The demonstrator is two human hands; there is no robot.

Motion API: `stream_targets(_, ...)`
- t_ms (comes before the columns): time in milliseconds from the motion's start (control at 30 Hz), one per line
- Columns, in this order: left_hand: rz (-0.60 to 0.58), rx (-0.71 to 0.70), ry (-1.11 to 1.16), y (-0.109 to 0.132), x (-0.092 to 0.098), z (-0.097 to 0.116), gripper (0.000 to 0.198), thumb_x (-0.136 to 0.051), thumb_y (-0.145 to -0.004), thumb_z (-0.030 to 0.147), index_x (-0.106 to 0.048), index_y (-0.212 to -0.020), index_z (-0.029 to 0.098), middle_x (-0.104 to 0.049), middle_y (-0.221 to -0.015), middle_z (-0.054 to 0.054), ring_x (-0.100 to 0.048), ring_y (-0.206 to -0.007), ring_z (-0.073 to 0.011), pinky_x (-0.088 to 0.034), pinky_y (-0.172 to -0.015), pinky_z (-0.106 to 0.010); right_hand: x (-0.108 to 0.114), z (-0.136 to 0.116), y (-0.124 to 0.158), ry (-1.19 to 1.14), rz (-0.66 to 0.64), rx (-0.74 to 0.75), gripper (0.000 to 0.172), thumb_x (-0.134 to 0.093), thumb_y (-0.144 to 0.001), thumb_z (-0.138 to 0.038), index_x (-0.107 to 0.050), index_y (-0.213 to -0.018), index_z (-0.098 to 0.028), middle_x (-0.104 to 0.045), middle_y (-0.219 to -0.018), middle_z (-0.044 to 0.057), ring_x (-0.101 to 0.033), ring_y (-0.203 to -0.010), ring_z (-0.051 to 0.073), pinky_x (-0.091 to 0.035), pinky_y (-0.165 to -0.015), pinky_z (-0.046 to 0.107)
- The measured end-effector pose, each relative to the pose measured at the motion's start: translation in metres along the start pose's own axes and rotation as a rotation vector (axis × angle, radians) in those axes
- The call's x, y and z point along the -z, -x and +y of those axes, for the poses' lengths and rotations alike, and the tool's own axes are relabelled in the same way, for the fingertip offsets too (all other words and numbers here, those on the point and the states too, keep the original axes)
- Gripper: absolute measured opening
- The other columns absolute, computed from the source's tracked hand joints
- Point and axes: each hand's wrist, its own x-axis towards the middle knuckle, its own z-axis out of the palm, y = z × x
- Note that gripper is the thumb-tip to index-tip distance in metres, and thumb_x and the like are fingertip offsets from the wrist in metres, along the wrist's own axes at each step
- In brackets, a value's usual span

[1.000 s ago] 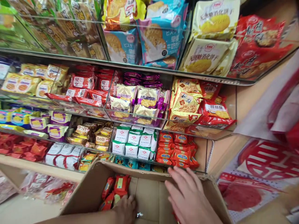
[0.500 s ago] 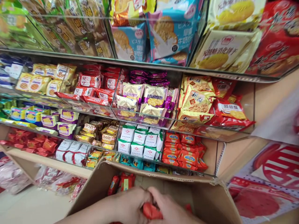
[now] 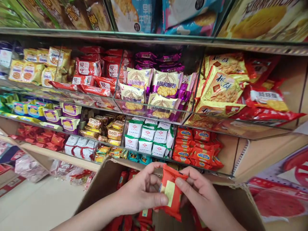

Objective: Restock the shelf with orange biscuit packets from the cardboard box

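Observation:
Both my hands hold a bunch of small red snack packets [image 3: 171, 192] with a yellow label, just above an open cardboard box [image 3: 101, 186]. My left hand [image 3: 141, 191] is closed on the packets from the left, thumb across the label. Pinching them from the right is my right hand [image 3: 199, 195]. More red packets [image 3: 126, 178] lie inside the box below my hands. Straight ahead, a lower shelf compartment holds orange-red packets [image 3: 194, 152] with blue labels.
Glass-fronted shelves [image 3: 154, 115] carry many snack packs: white and green ones [image 3: 146, 138], purple and yellow biscuit bags [image 3: 154, 93], yellow and red bags [image 3: 223, 89] at right. A wooden shelf side [image 3: 264, 150] stands to the right. Bagged goods [image 3: 31, 166] lie on the floor at left.
My hands went from reaching down inside the box to coming together and lifting red packets up above its rim. The view has moved closer to the shelves.

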Motion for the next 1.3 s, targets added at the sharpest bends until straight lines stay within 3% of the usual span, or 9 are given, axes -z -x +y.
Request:
stream_targets(133, 0.113, 0.050, -0.073, 0.000, -0.003, 0.003, 0.042, -0.068, -0.068, 0.028, -0.043, -0.100, 0.019, -0.061, -0.082, -0.002, -0.061, -0.058, -0.0113, -0.041, -0.044, -0.017, -0.001, -0.002, 0.002, 0.091, 0.108, 0.153, 0.018, -0.054, -0.078, -0.037, -0.055, -0.085, -0.021, -0.062, -0.076, 0.001, -0.059, -0.069, 0.014, -0.049, -0.063, 0.024)
stream_targets(300, 0.145, -0.288, -0.239, 0.002, -0.003, 0.022, 0.021, -0.061, -0.074, 0.021, -0.057, -0.094, 0.018, -0.055, -0.107, -0.008, -0.057, -0.087, -0.0152, -0.045, -0.068, -0.024, 0.004, -0.005, 0.006, 0.165, 0.196, 0.394, 0.006, -0.055, -0.078, -0.027, -0.057, -0.076, -0.022, -0.054, -0.118, 0.007, -0.052, -0.108, 0.020, -0.044, -0.087, 0.029)
stream_targets(400, 0.193, -0.369, -0.277, -0.005, -0.003, 0.032, 0.011, -0.058, -0.076, 0.023, -0.063, -0.084, 0.017, -0.044, -0.125, -0.009, -0.048, -0.107, -0.0206, -0.043, -0.081, -0.028, 0.013, -0.001, 0.004, 0.311, 0.198, 0.467, 0.010, -0.050, -0.081, -0.023, -0.057, -0.074, -0.022, -0.046, -0.127, 0.008, -0.048, -0.113, 0.021, -0.044, -0.087, 0.029)
stream_targets(500, 0.247, -0.340, -0.178, -0.024, -0.001, 0.039, 0.017, -0.063, -0.072, 0.024, -0.059, -0.087, 0.017, -0.048, -0.120, -0.009, -0.048, -0.107, -0.0202, -0.041, -0.084, -0.030, 0.018, 0.001, -0.003, 0.380, 0.247, 0.452, 0.012, -0.049, -0.080, -0.024, -0.057, -0.071, -0.021, -0.049, -0.123, 0.010, -0.052, -0.107, 0.022, -0.047, -0.080, 0.028)
stream_targets(567, 0.197, -0.282, -0.110, -0.040, 0.003, 0.042, 0.032, -0.068, -0.067, 0.023, -0.054, -0.095, 0.017, -0.056, -0.107, -0.008, -0.054, -0.094, -0.0170, -0.043, -0.080, -0.030, 0.020, 0.001, -0.008, 0.340, 0.268, 0.397, 0.013, -0.048, -0.081, -0.026, -0.057, -0.072, -0.020, -0.049, -0.124, 0.011, -0.054, -0.105, 0.023, -0.049, -0.077, 0.029)
stream_targets(733, 0.091, -0.204, -0.086, -0.062, 0.014, 0.046, 0.047, -0.073, -0.061, 0.020, -0.046, -0.099, 0.016, -0.058, -0.087, -0.002, -0.056, -0.076, -0.0114, -0.044, -0.073, -0.027, 0.023, -0.005, -0.017, 0.189, 0.262, 0.308, 0.015, -0.051, -0.079, -0.034, -0.057, -0.082, -0.020, -0.047, -0.127, 0.011, -0.041, -0.119, 0.024, -0.042, -0.089, 0.032)
stream_targets(967, 0.036, -0.058, -0.107, -0.055, 0.014, 0.043, 0.047, -0.073, -0.062, 0.025, -0.044, -0.098, 0.017, -0.057, -0.076, 0.003, -0.054, -0.063, -0.0082, -0.044, -0.063, -0.025, 0.018, -0.009, -0.017, 0.335, 0.280, 0.276, 0.014, -0.051, -0.080, -0.031, -0.053, -0.086, -0.020, -0.059, -0.096, 0.005, -0.056, -0.088, 0.018, -0.046, -0.071, 0.027)
stream_targets(1167, 0.064, -0.037, -0.169, -0.053, 0.012, 0.045, 0.034, -0.070, -0.065, 0.031, -0.053, -0.089, 0.013, -0.057, -0.068, 0.003, -0.048, -0.056, -0.0059, -0.040, -0.058, -0.022, 0.011, -0.015, -0.016, 0.158, 0.234, 0.287, 0.047, -0.051, -0.080, -0.028, -0.029, -0.121, -0.022, -0.057, -0.102, 0.006, -0.056, -0.092, 0.017, -0.044, -0.081, 0.031)
stream_targets(1300, -0.057, -0.052, -0.160, -0.057, 0.010, 0.046, 0.044, -0.072, -0.063, 0.025, -0.051, -0.101, 0.015, -0.058, -0.080, 0.000, -0.052, -0.069, -0.0083, -0.040, -0.061, -0.021, 0.014, -0.017, -0.021, 0.039, 0.228, 0.280, 0.042, -0.050, -0.081, -0.032, -0.034, -0.118, -0.020, -0.060, -0.098, 0.006, -0.057, -0.090, 0.017, -0.044, -0.081, 0.032)
